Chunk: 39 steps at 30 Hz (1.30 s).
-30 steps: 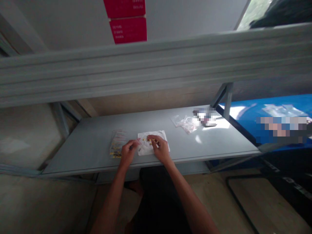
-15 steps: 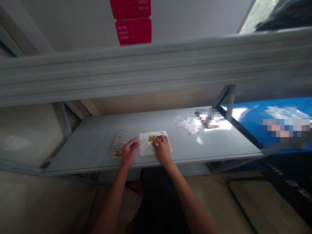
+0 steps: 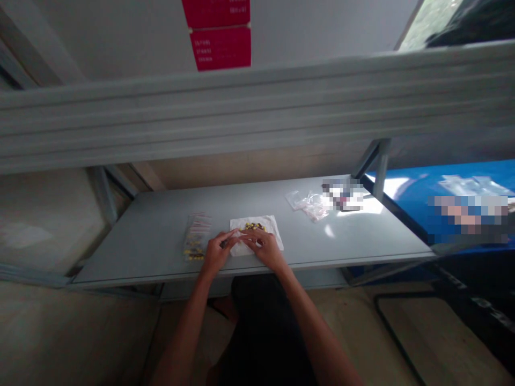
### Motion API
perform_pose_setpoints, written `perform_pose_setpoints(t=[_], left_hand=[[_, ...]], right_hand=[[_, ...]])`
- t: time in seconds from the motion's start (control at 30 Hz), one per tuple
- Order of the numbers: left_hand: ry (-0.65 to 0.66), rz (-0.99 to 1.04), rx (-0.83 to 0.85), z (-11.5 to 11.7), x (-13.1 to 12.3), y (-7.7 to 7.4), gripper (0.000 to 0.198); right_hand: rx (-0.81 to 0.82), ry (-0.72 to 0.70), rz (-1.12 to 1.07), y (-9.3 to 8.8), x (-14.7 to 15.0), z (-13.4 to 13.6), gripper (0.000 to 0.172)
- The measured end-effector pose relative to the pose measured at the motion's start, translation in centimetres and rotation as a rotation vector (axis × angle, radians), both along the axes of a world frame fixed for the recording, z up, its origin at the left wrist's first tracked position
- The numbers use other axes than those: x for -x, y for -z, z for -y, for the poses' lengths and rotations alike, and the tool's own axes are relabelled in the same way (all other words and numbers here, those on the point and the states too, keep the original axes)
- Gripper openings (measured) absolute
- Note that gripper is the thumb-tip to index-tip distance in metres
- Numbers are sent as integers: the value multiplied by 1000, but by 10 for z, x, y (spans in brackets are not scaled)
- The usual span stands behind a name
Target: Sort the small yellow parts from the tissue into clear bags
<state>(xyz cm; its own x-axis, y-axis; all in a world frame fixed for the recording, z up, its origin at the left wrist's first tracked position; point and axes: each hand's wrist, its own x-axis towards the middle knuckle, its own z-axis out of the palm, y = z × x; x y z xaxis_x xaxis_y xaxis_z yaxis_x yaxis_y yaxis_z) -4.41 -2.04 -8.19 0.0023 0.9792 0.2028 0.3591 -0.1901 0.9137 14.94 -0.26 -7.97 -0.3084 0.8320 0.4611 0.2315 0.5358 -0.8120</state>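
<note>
A white sheet (image 3: 269, 228) lies on the grey shelf (image 3: 153, 230) with a heap of small yellow pieces (image 3: 254, 225) near its far edge. My left hand (image 3: 217, 252) sits at the sheet's left edge, its fingers curled in a pinch on something too small to make out. My right hand (image 3: 263, 247) rests on the sheet just in front of the yellow pieces, fingers bent and pointing towards the left hand. The fingertips of both hands nearly meet. A clear packet with yellow pieces (image 3: 195, 237) lies just left of my left hand.
Clear plastic bags (image 3: 308, 202) lie at the shelf's back right. A thick grey beam (image 3: 257, 107) runs across above the shelf. A blue surface (image 3: 418, 198) adjoins on the right, past a slanted metal strut (image 3: 376, 161). Red labels (image 3: 221, 40) hang on the wall.
My right hand has drawn back from the yellow pieces towards the left hand, and the two hands have come together at the sheet's left front corner.
</note>
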Motion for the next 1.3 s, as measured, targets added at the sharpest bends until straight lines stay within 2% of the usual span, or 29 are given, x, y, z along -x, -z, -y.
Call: perform_pose_setpoints(t=[0.07,0.17,0.33,0.53,0.73,0.9,1.1,1.2,1.3], left_hand=[[-53,61,3,-1,2,3,44],[-155,178,-12,-3,4,8,46],[-195,261,-16,-5,5,13,46],[-173,249,-24,-4,5,12,42],[-167,229,-19,-4,5,11,41],[-168,179,-5,-4,6,11,50],[-56,16,-11,-2,0,2,49],[9,-29,-10,-1,-2,-1,48],[9,-21,-7,-1,-2,-1,49]], right_hand=[[-50,66,44,-1,0,0,29],[-186,147,226,-2,5,0,39],[-285,112,519,3,16,-1,44],[-292,164,520,6,15,-3,39],[-311,136,547,4,16,-4,28],[-289,127,430,5,14,-6,20],[-45,220,-77,1,6,-3,10],[-26,116,-92,-3,5,-1,10],[-27,24,-29,-6,4,2,20]])
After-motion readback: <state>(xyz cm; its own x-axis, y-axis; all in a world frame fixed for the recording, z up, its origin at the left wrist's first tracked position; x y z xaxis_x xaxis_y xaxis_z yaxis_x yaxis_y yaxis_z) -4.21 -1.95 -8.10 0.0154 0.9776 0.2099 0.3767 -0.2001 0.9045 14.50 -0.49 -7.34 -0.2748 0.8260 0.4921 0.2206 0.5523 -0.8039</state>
